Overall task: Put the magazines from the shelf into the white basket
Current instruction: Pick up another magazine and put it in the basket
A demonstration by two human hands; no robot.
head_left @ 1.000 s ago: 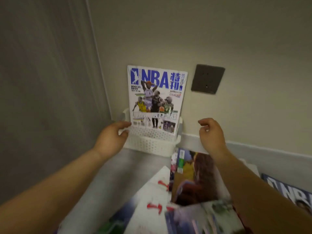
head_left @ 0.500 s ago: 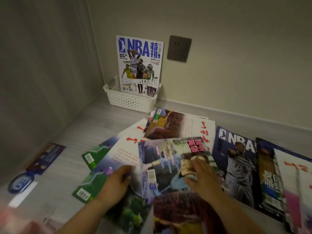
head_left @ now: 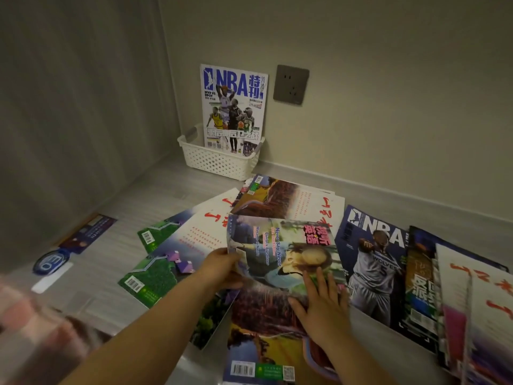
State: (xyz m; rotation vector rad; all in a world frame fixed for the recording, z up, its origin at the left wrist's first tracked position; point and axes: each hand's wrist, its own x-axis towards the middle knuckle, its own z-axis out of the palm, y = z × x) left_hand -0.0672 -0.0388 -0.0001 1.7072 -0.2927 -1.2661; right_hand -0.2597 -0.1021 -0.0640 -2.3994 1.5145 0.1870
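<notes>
A white perforated basket (head_left: 219,159) stands in the back corner against the wall, with one NBA magazine (head_left: 234,107) upright in it. Several magazines lie fanned across the grey shelf surface. My left hand (head_left: 222,266) grips the left edge of an English-study magazine (head_left: 280,251) with a woman on its cover, lifting that edge. My right hand (head_left: 319,304) lies flat with fingers spread on the same magazine's lower right part and on the reddish-cover magazine (head_left: 263,337) under it.
A Wolves NBA magazine (head_left: 374,259) and several more lie to the right. Green-cover magazines (head_left: 155,273) lie to the left. A blue badge and leaflet (head_left: 51,261) rest by the left wall. A grey wall socket (head_left: 291,84) is beside the basket.
Both hands came back from the basket, where the NBA magazine now stands, down to the pile. The left hand has taken hold of the woman-cover magazine's edge; the right hand flattened on it.
</notes>
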